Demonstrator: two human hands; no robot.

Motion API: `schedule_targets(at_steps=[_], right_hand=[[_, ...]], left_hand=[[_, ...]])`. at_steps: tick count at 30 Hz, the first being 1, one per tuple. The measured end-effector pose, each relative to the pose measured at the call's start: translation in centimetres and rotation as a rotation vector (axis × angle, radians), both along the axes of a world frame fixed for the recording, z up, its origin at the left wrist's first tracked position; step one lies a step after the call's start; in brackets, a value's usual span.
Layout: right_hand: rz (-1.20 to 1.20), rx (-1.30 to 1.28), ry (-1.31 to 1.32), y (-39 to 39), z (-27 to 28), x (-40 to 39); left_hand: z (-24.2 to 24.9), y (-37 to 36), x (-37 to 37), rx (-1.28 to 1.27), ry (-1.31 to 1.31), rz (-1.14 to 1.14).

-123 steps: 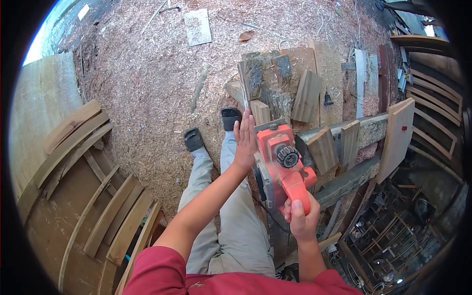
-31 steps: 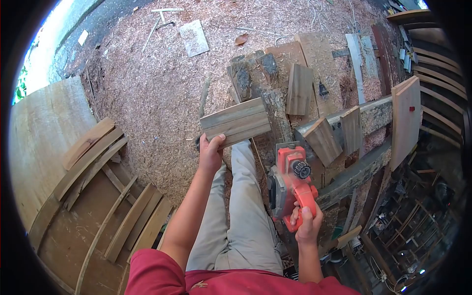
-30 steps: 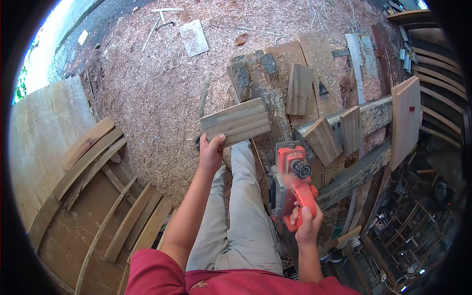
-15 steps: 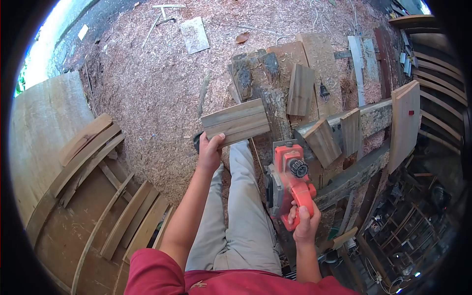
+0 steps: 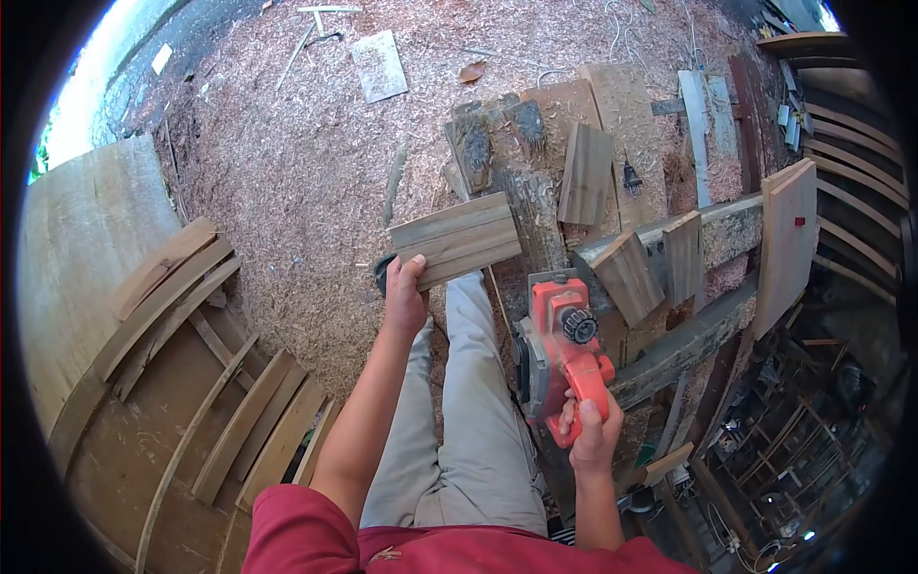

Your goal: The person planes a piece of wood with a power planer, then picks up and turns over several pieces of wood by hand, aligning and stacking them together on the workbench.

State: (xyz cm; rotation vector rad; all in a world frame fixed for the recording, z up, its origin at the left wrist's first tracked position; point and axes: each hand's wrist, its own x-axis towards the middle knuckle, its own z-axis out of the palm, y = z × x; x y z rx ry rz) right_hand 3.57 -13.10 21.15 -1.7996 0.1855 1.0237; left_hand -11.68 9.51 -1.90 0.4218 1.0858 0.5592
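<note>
Near the middle of the view, my left hand [image 5: 408, 295] grips the lower left corner of a flat wooden board [image 5: 457, 239], thumb on top and fingers hidden beneath. The board shows brown, striped grain and is held above the floor. My right hand [image 5: 591, 430] is wrapped round the rear handle of a red electric planer [image 5: 566, 330] with a black front knob. The planer is upright beside my right leg, at the edge of the worn timber bench. Loose wooden pieces [image 5: 585, 175] [image 5: 626, 277] lie on the bench just beyond it.
Shavings cover the floor [image 5: 287, 191]. Curved wooden slats [image 5: 244, 426] stand at the lower left beside a large plywood sheet [image 5: 100, 258]. A wide board [image 5: 784, 244] leans at the right, near curved ribs [image 5: 856, 172]. A black plug [image 5: 631, 180] lies on the bench.
The board in my left hand has shifted very slightly left. The planer and my right hand are almost unmoved.
</note>
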Motion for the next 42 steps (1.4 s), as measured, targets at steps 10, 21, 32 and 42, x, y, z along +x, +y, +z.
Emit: schedule_targets(at_steps=[10,21,32,42], right_hand=[[-0.003,-0.017,0.006,-0.7,-0.4,-0.3],[-0.006,-0.033,0.002,-1.1,0.0,0.2],[-0.027,-0.036,-0.012,-2.5,-0.1,0.9],[0.012,-0.007,0.039,-3.8,0.8,2.2]], left_hand=[[-1.0,-0.9,-0.6,0.050,0.001,0.031],[2.4,-5.2,0.4,0.763,0.227,-0.275],[0.7,-6.9,5.1,1.146,0.196,-0.314],[-4.7,-10.1,6.6,1.288,0.612,-0.654]])
